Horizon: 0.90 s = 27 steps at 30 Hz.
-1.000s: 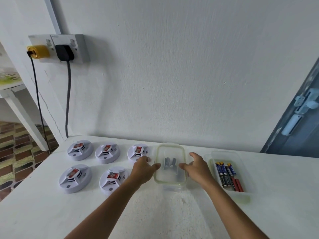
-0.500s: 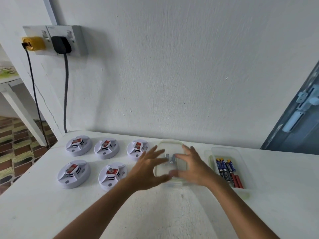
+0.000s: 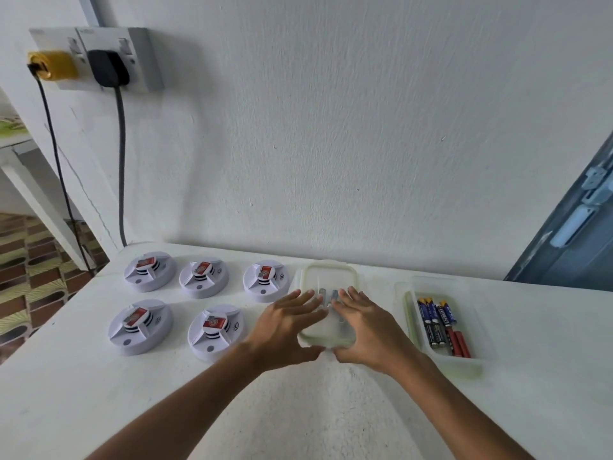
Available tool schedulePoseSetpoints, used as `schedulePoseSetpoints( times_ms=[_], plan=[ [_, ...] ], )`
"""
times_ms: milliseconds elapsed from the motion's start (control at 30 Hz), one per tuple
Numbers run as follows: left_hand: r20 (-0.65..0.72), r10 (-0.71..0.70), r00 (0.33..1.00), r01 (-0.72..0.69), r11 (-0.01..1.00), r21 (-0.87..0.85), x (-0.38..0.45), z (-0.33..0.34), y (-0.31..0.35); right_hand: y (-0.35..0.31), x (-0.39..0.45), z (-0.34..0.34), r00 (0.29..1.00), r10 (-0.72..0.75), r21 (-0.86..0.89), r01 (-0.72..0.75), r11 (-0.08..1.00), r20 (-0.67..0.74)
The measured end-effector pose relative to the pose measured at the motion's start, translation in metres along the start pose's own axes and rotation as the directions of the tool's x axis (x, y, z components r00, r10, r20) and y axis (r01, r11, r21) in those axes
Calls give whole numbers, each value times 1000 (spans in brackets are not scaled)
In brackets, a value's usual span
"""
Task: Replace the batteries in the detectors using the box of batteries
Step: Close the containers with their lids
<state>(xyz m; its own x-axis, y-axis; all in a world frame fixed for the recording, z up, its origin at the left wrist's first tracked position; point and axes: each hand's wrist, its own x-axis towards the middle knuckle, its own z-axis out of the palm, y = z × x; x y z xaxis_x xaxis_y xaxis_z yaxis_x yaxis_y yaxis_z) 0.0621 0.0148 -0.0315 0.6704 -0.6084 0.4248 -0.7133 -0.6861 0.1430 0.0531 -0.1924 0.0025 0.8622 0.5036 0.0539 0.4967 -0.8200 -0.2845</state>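
Left hand point(image 3: 289, 322): fingers flat on the lidded box point(image 3: 328, 280), thumb under its near edge.
Right hand point(image 3: 361, 322): same.
Box of batteries point(image 3: 446, 322): open, right.
5 detectors point(image 3: 215, 330): left.
Advice: press evenly, both thumbs together.

the white textured worktop point(image 3: 99, 400) carried five round white detectors point(image 3: 140, 326), a lidded clear plastic container point(image 3: 326, 277) and an open clear plastic box of batteries point(image 3: 477, 327).
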Motion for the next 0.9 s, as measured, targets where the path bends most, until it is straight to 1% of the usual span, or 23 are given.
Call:
schedulePoseSetpoints(
  times_ms=[67,133,233,333,400,467,533,600,667,767,900],
  plan=[
    [-20,-13,1000,13,1000,-10,-1,1,2,1,-1,1,1000,-7,-19,7,1000,-9],
    [8,-35,999,35,999,-24,-2,0,2,2,-1,-3,1000,-10,14,10,1000,-2],
    [108,-56,993,57,998,-13,2,-7,2,6,3,-16,1000,29,88,-29,996,4],
    [237,-98,967,116,991,-63,5,-22,-5,12,12,-20,996,93,68,-92,993,-2],
    [265,-128,956,135,991,-8,3,-34,-13,14,13,-19,991,132,25,-133,991,39],
    [261,-222,939,204,974,94,-1,-44,-16,14,9,-17,989,143,-14,-142,990,50],
    [292,-339,894,300,938,172,-4,-48,-12,11,3,-13,992,123,-40,-122,992,23],
    [309,-392,866,349,918,188,-7,-48,-7,5,-5,-10,996,91,-50,-92,995,-14],
    [335,-409,849,382,913,145,-8,-48,-1,-1,-11,-9,997,60,-40,-62,997,-38],
    [350,-364,863,380,925,26,-8,-45,2,-2,-16,-9,999,35,-12,-35,999,-22],
    [335,-346,877,386,920,-60,-9,-37,-3,3,-19,-12,999,53,57,-54,997,5]
  ],
)
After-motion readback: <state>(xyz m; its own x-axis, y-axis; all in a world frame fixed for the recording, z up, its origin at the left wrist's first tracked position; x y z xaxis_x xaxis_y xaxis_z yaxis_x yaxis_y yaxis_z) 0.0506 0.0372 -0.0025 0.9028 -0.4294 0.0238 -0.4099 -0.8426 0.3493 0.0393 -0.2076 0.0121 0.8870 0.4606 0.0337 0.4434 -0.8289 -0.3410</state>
